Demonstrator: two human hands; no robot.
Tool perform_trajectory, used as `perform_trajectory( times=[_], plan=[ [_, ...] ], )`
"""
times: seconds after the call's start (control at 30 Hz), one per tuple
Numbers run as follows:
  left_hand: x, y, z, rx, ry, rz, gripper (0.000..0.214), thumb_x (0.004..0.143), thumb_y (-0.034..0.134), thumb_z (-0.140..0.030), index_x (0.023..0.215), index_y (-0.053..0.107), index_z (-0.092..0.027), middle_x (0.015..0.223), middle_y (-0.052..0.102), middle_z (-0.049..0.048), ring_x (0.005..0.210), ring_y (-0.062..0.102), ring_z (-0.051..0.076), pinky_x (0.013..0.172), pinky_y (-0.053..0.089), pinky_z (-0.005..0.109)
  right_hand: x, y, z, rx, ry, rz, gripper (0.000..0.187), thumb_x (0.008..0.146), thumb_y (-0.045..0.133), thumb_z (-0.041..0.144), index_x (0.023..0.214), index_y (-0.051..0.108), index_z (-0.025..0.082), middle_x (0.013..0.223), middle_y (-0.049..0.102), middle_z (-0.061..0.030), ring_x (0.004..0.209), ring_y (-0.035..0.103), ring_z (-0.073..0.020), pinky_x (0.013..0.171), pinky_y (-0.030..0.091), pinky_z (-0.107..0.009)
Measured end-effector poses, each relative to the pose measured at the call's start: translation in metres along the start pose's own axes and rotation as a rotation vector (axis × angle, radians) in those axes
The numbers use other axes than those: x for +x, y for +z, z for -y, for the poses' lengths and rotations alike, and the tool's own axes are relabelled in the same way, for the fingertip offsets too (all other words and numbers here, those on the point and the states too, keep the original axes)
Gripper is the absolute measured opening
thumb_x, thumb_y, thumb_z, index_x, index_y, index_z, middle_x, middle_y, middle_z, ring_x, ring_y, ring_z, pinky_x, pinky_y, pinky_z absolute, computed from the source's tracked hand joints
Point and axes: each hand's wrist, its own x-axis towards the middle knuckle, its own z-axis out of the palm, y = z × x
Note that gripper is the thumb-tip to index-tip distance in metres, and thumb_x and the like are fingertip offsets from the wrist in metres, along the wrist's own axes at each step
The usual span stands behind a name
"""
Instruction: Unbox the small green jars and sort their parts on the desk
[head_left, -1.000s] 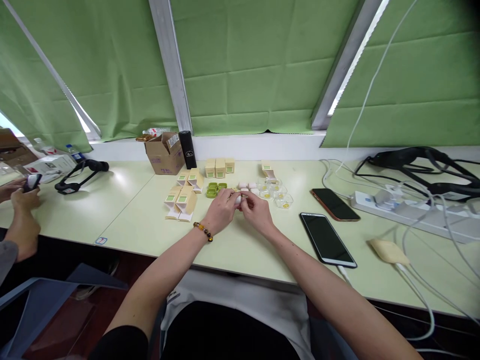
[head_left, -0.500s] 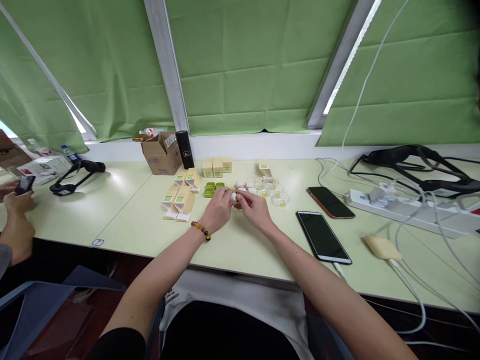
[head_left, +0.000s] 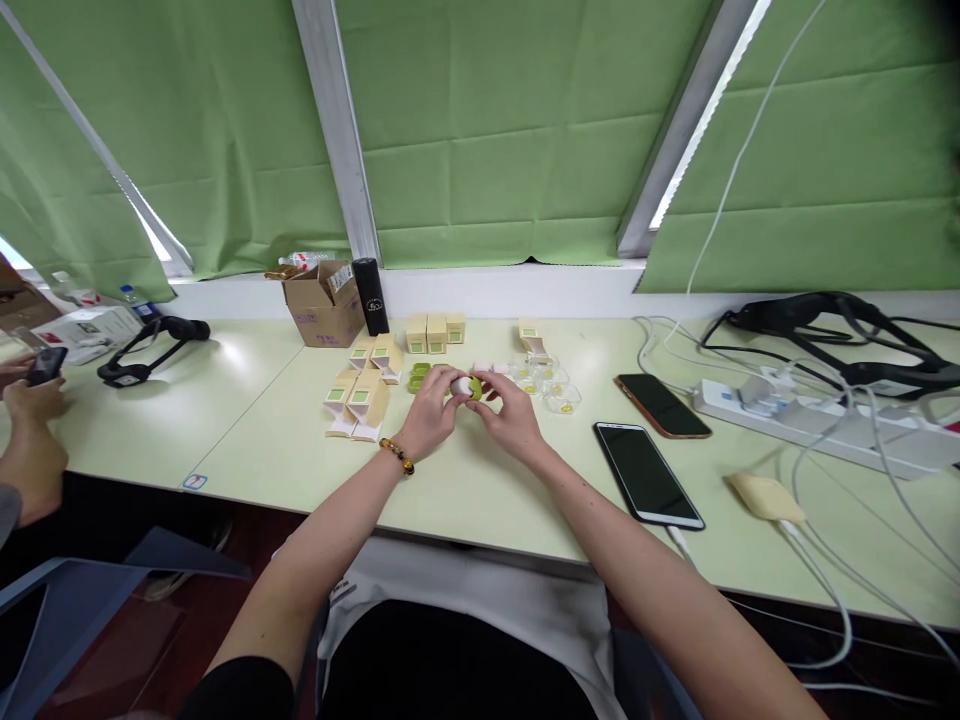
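Observation:
Between the fingertips of both my hands, over the middle of the table, is a small rounded white piece (head_left: 461, 385) against a small green container (head_left: 475, 388). My left hand (head_left: 427, 412) is closed on the white piece from the left, a beaded bracelet on its wrist. My right hand (head_left: 513, 414) grips the green side with thumb and fingers. Similar green containers (head_left: 419, 372) lie just beyond my left hand. Pale pinkish-white pieces (head_left: 486, 367) sit behind my right fingers, partly hidden. To their right are clear plastic cups (head_left: 559, 398) with yellow marks.
Small cream boxes (head_left: 367, 398) stand on the left, with more boxes (head_left: 435, 334) behind. Two phones (head_left: 646, 470), a power strip (head_left: 795, 422) and loose cables occupy the right. A cardboard box (head_left: 322, 312) stands at the back. Another person's hands (head_left: 34, 395) hold a phone at far left.
My hands have parted slightly and turned the held item, so its green part now shows beside the white one. My right fingers have opened wider around it.

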Motion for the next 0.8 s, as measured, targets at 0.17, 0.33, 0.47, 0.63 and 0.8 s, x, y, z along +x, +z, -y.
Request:
perform_trajectory(
  times=[0.17,0.33,0.47,0.63,0.8],
  plan=[
    [-0.001,0.001,-0.001,-0.005,0.001,-0.022,0.025,0.103,0.054,-0.022,0.127,0.059,-0.020,0.124,0.062,0.0134,0.121,0.059,0.026,0.104,0.053,0.044,-0.001,0.000,0.003,-0.023,0.024,-0.008,0.037,0.089,0.070,0.029,0.126,0.068,0.027,0.114,0.075,-0.0067,0.092,0.067,-0.0242,0.083,0.058,-0.042],
    [-0.002,0.004,-0.004,-0.023,-0.005,-0.055,0.023,0.105,0.053,-0.027,0.126,0.060,-0.021,0.122,0.063,0.0131,0.118,0.061,0.026,0.102,0.054,0.043,-0.003,0.002,0.006,-0.055,0.074,-0.018,0.039,0.088,0.070,0.031,0.127,0.068,0.028,0.113,0.076,-0.0065,0.092,0.068,-0.0256,0.084,0.058,-0.044],
    [0.000,0.003,-0.003,-0.080,-0.048,-0.087,0.027,0.107,0.052,-0.038,0.124,0.062,-0.021,0.122,0.063,0.0138,0.117,0.062,0.026,0.100,0.056,0.043,-0.002,-0.001,0.007,-0.057,0.138,-0.034,0.040,0.085,0.070,0.030,0.125,0.070,0.028,0.114,0.077,-0.0060,0.088,0.070,-0.0255,0.084,0.058,-0.045],
    [0.009,-0.004,0.015,-0.431,-0.318,-0.347,0.047,0.100,0.062,-0.058,0.126,0.063,-0.020,0.127,0.066,0.0146,0.119,0.065,0.026,0.104,0.057,0.043,0.003,-0.014,-0.002,0.025,0.296,-0.149,0.039,0.082,0.073,0.036,0.119,0.072,0.024,0.106,0.079,-0.0073,0.083,0.071,-0.0242,0.083,0.061,-0.045],
    [0.017,-0.007,0.024,-0.997,-0.524,-0.374,0.040,0.098,0.070,-0.049,0.121,0.063,-0.018,0.124,0.071,0.0135,0.118,0.071,0.025,0.115,0.054,0.051,0.002,-0.011,-0.007,0.055,0.312,-0.183,0.043,0.082,0.075,0.045,0.117,0.072,0.021,0.102,0.079,-0.0081,0.078,0.072,-0.0224,0.075,0.062,-0.041]
  ],
)
